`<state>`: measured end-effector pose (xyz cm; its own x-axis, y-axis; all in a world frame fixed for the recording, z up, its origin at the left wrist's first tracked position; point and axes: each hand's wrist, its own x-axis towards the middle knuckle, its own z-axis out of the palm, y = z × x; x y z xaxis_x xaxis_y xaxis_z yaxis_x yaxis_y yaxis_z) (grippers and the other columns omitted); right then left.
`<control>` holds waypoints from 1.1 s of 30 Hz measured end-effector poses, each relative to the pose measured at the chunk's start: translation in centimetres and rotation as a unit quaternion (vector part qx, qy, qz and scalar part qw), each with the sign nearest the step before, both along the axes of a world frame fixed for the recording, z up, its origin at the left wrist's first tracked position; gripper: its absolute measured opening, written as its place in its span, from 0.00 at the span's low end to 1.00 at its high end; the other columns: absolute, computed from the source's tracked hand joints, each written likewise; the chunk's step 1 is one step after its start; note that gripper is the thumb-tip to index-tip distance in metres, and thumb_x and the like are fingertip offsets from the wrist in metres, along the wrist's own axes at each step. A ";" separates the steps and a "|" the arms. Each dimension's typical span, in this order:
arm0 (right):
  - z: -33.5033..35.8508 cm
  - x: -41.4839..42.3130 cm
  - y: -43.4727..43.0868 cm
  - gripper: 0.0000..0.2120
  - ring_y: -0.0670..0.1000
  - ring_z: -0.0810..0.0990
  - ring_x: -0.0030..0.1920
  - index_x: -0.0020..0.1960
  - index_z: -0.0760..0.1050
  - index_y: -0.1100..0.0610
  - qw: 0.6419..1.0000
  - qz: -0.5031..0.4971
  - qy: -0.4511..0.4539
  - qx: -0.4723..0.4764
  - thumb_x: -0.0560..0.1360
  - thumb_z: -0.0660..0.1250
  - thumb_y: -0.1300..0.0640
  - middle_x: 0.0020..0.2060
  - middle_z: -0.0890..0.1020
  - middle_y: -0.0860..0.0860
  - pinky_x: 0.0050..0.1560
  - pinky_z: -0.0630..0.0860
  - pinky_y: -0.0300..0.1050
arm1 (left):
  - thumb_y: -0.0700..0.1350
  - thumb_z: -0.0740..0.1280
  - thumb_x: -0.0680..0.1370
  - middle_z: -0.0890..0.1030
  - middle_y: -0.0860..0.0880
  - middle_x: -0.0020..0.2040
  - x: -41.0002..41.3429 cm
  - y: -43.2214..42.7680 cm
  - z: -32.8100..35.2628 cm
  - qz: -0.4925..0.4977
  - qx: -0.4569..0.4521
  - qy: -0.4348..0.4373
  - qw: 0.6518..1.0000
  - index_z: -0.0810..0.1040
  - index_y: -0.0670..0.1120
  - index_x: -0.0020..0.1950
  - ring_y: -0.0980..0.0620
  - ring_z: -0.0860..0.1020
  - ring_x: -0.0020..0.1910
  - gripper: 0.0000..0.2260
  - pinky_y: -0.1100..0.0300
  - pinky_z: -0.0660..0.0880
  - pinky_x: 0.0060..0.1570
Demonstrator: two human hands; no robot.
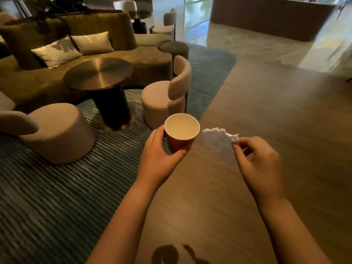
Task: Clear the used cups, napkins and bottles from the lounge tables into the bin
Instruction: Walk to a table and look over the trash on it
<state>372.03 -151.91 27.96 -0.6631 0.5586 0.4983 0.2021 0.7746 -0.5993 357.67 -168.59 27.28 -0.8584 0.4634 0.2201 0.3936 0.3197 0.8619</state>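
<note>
Left grip (158,149) wraps the cup (182,128) low — right grip (255,159) pinches one napkin (219,139) corner.

Your bare forearms reach up from lower frame. Your left hand (158,149) wraps the cup (182,130); right hand (257,161) pinches the napkin (219,139), centre frame.

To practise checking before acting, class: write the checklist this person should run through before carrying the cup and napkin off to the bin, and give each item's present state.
1. Left hand grips the cup: ok, fingers curled round its side.
2. Cup empty, nothing to spill: ok, its inside looks bare.
3. Right hand holds the napkin: ok, though pinched only at one edge.
4. Bin located: not ok, none in view.
5. Bottles collected: cannot tell, none in view.
</note>
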 end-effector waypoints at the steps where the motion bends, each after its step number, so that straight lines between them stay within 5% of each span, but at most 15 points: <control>1: -0.2 0.4 2.0 0.04 0.41 0.76 0.39 0.49 0.78 0.50 1.000 -0.021 -0.001 -0.004 0.75 0.66 0.55 0.39 0.77 0.44 0.36 0.76 0.41 | 0.47 0.76 0.67 0.69 0.62 0.57 -0.4 2.6 0.1 -0.019 -0.002 -0.001 1.000 0.68 0.54 0.68 0.61 0.68 0.61 0.32 0.64 0.64 0.58; 7: -0.3 3.1 16.1 0.04 0.44 0.76 0.40 0.48 0.78 0.50 0.986 -0.163 0.013 -0.040 0.76 0.66 0.57 0.39 0.77 0.44 0.37 0.77 0.50 | 0.46 0.76 0.67 0.68 0.69 0.51 -1.9 19.3 0.8 -0.130 0.012 -0.001 0.991 0.63 0.66 0.57 0.64 0.68 0.57 0.29 0.67 0.65 0.55; 10: -0.8 2.7 23.8 0.04 0.45 0.76 0.39 0.46 0.78 0.50 0.980 -0.192 0.026 -0.041 0.75 0.67 0.58 0.39 0.78 0.44 0.37 0.76 0.52 | 0.48 0.76 0.67 0.69 0.66 0.54 -2.4 27.7 0.4 -0.161 0.014 0.010 0.987 0.63 0.64 0.60 0.63 0.68 0.59 0.29 0.66 0.64 0.56; 20: 0.5 -4.1 46.9 0.03 0.46 0.76 0.39 0.47 0.77 0.49 0.985 -0.168 0.016 -0.037 0.76 0.66 0.56 0.39 0.77 0.44 0.37 0.77 0.53 | 0.52 0.75 0.68 0.71 0.61 0.59 -8.4 49.5 0.9 -0.124 0.008 0.021 0.992 0.68 0.55 0.68 0.61 0.69 0.62 0.31 0.61 0.66 0.60; 26: -0.8 -12.2 55.6 0.04 0.41 0.75 0.40 0.48 0.77 0.48 0.995 -0.090 -0.009 -0.042 0.76 0.66 0.56 0.39 0.77 0.42 0.37 0.76 0.43 | 0.54 0.75 0.68 0.71 0.61 0.59 -15.4 58.3 -0.5 -0.080 -0.002 0.012 0.997 0.68 0.56 0.67 0.59 0.70 0.62 0.30 0.61 0.67 0.59; 33: -2.3 -23.5 69.8 0.04 0.45 0.76 0.40 0.49 0.79 0.52 0.995 -0.087 -0.026 -0.032 0.76 0.66 0.55 0.39 0.78 0.45 0.37 0.77 0.48 | 0.53 0.74 0.69 0.70 0.61 0.58 -26.6 71.7 -2.6 -0.051 0.012 0.001 0.999 0.68 0.54 0.68 0.63 0.68 0.59 0.29 0.65 0.63 0.55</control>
